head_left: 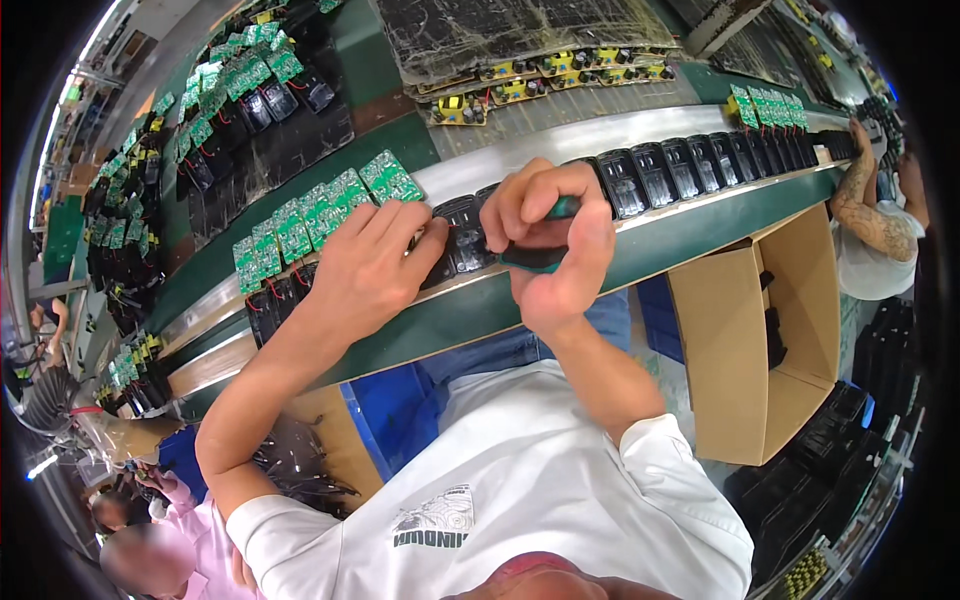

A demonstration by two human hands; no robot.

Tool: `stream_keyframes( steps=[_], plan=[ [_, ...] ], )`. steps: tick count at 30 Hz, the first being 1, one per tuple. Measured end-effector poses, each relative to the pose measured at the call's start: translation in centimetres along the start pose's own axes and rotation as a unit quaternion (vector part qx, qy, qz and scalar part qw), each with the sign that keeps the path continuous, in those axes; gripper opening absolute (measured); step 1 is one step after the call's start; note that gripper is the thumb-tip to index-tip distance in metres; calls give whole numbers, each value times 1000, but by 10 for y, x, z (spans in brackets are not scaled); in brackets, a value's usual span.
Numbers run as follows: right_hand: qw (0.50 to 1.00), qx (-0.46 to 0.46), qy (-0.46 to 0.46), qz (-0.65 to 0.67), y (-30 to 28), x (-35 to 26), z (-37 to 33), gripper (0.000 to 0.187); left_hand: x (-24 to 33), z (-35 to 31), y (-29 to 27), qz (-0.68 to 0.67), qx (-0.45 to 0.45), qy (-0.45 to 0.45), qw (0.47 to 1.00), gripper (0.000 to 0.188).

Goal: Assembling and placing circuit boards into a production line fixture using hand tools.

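My left hand (375,265) is over the row on the bench, its fingers curled down and thumb close to the fingertips. Whatever lies between those fingertips is hidden. Beside it, my right hand (560,240) is closed around a green-and-black object (535,258), mostly covered by the palm, so its kind does not show. Between and beyond the hands runs a line of black plastic casings (625,185). Green circuit boards (315,215) with red wires stand along the casings left of my left hand.
More boards and casings lie on a dark board (270,130) at the far left. Stacked panels (530,40) with yellow components stand behind the row. An open cardboard box (720,360) and a blue bin (395,415) are below the bench edge. Another person's arm (860,200) reaches in at right.
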State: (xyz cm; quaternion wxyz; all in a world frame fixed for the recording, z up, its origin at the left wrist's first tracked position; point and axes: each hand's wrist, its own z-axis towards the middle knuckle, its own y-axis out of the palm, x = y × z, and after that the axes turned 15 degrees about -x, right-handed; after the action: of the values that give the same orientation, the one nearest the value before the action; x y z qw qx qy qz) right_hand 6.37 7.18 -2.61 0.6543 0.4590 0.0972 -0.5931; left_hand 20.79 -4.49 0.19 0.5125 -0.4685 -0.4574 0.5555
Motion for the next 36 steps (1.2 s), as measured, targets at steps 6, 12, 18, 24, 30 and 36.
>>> stream_keyframes(
  steps=[6,12,18,24,30,36],
  plan=[
    [997,-23,-51,-59,1,6,-9,33,-1,0,6,16,-19,5,1000,22],
    [995,-41,-58,-75,-1,5,-7,29,4,3,4,60,-41,-5,997,25],
    [995,-38,-46,-74,-1,4,-9,30,6,7,5,100,-39,12,994,24],
    [995,-43,-48,-71,-2,4,-10,31,6,6,5,83,-45,10,995,25],
    [994,-51,-50,-80,-1,3,-11,31,5,10,-1,87,-70,18,994,22],
    [995,-49,-52,-71,0,4,-7,29,-12,15,-5,21,-87,51,995,18]
  ],
)
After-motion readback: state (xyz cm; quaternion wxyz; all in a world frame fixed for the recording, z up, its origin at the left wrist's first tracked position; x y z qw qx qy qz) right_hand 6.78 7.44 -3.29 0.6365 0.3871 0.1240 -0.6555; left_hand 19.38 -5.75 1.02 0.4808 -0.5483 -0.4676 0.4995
